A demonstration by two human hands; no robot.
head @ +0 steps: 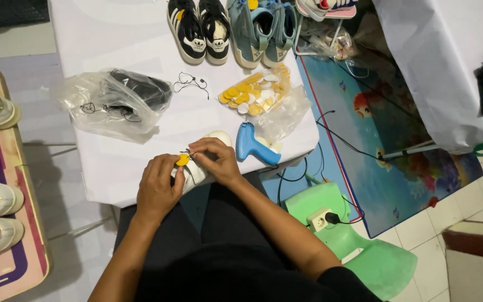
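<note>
While my left hand [157,187] clamps the white shoe [197,168] at the table [118,162] edge to steady it, pinching a yellow tag [183,160], my right hand [216,159] pinches its thin string closed, blue tagging gun [251,144] parked alongside.

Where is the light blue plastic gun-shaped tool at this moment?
In the head view, the light blue plastic gun-shaped tool lies on the white table, just right of the right hand, below the clear bag of yellow tags.
</note>
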